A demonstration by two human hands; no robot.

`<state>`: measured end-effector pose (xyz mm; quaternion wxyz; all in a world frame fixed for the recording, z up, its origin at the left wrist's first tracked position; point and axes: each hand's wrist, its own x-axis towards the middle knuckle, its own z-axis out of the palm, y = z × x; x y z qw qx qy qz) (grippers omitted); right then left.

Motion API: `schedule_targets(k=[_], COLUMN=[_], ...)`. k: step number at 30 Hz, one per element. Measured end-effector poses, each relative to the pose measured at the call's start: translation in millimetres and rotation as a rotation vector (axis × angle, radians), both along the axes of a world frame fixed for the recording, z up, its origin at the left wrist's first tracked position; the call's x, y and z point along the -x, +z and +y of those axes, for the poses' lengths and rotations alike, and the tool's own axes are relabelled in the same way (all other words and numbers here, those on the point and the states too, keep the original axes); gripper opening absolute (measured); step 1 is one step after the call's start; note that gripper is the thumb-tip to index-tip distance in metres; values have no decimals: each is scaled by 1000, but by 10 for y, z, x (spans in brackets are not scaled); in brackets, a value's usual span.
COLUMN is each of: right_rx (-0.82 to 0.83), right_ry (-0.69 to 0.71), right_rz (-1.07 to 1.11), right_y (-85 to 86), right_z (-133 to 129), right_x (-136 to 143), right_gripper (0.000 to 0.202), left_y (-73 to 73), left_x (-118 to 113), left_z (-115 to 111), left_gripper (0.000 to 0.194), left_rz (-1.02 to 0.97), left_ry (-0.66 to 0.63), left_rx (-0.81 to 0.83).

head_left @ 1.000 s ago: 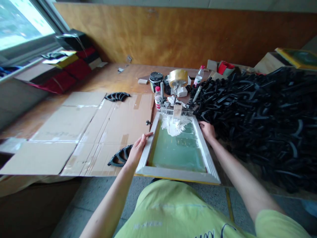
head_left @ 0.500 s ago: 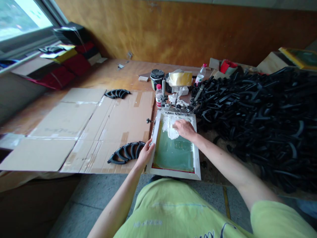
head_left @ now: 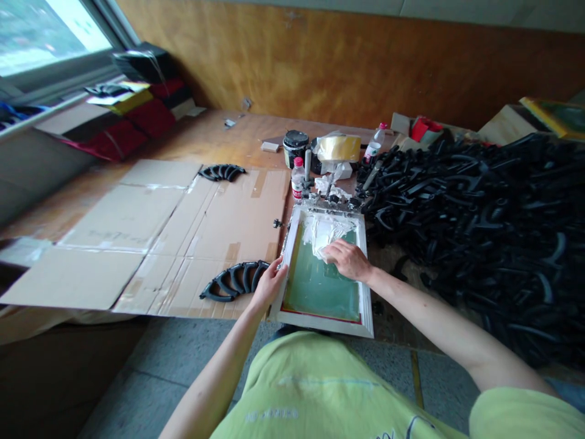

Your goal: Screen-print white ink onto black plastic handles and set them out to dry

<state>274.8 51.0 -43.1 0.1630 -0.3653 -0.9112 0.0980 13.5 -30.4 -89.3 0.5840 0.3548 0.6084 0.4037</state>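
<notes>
A screen-printing frame (head_left: 367, 286) with a green mesh (head_left: 320, 286) lies in front of me, hinged to metal clamps (head_left: 331, 204) at its far end. Thick white ink (head_left: 340, 227) covers the upper part of the mesh. My right hand (head_left: 348, 259) is closed over the mesh, pinching what looks like a white, ink-smeared scraper (head_left: 323, 236), partly hidden by ink and fingers. My left hand (head_left: 270, 281) grips the frame's left side. Just left of that hand, a fan of black curved plastic parts (head_left: 235, 280) lies on flattened cardboard (head_left: 173, 228).
A second row of black parts (head_left: 222, 172) lies farther back on the cardboard. Behind the frame stand a red-capped bottle (head_left: 297, 178), a black tub (head_left: 295, 146) and a yellow tape roll (head_left: 339, 148). A large heap of black parts (head_left: 479, 195) fills the right side.
My right hand has moved down the mesh, toward me. The white ink by it now reaches slightly lower. My left hand stays on the frame; the view has shifted slightly.
</notes>
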Motion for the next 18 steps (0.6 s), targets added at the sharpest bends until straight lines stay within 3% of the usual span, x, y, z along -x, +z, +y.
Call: schedule_targets(k=[3, 8, 12, 14, 16, 18], right_rx=[43, 31, -76, -58, 50, 168], right_ry=[-79, -408, -611, -766, -875, -830], right_rz=[45, 59, 211, 296, 289, 248], right_y=[103, 443, 595, 510, 303, 27], right_z=[162, 801, 1022, 962, 804, 582], right_x=[24, 66, -438, -753, -931, -909], right_gripper=[16, 54, 43, 31, 23, 15], left_y=[131, 624, 1135, 1333, 1470, 1545], left_x=[3, 67, 44, -18, -88, -146], left_z=[-1, 14, 156, 313, 515, 711], left_gripper=[66, 70, 57, 53, 47, 45], left_rz=[6, 16, -40, -108, -159, -180], left_ry=[-20, -13, 33, 79, 119, 125], left_rx=[18, -5, -117, -272, -416, -452])
